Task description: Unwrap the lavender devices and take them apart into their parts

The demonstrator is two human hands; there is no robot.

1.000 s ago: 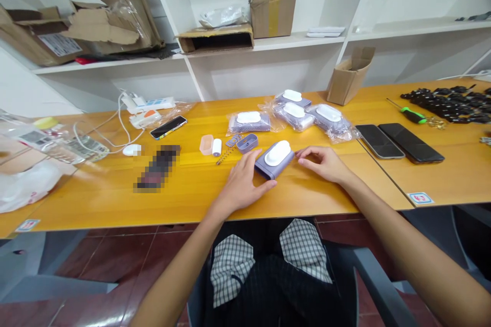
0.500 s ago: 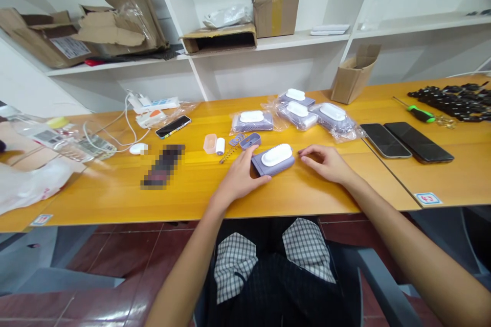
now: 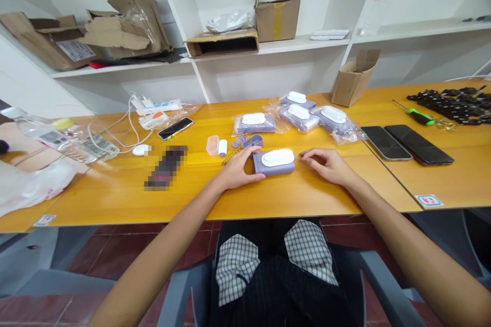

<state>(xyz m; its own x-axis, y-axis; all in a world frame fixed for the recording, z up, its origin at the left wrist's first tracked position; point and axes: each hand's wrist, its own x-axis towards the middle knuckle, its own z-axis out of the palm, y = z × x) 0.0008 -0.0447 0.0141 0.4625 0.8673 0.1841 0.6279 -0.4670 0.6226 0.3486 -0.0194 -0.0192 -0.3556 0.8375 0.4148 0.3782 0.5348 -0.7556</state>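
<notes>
A purple rectangular device with a white ridged oval top (image 3: 276,158) lies on the table before me. My left hand (image 3: 241,167) wraps round its left end, with the thumb on the near side and fingers on the far side. Just off its right end is my right hand (image 3: 326,164), with fingers curled and thumb and forefinger tips close together; anything between them is too small to make out. Beyond my left hand are a purple oval cup (image 3: 252,141), a coil spring (image 3: 231,155), a white cylinder (image 3: 222,147) and a translucent pinkish cap (image 3: 212,145).
Similar devices in clear bags (image 3: 253,123) lie behind. To the right are two dark phones (image 3: 419,144), a green-handled screwdriver (image 3: 421,116) and a heap of black parts (image 3: 452,104). A phone (image 3: 175,129), cables and a power strip (image 3: 159,106) are on the left.
My left hand has shifted slightly at the device's left end, its forearm swinging outward to the left. The device is turned a little straighter. My right hand stays nearly still.
</notes>
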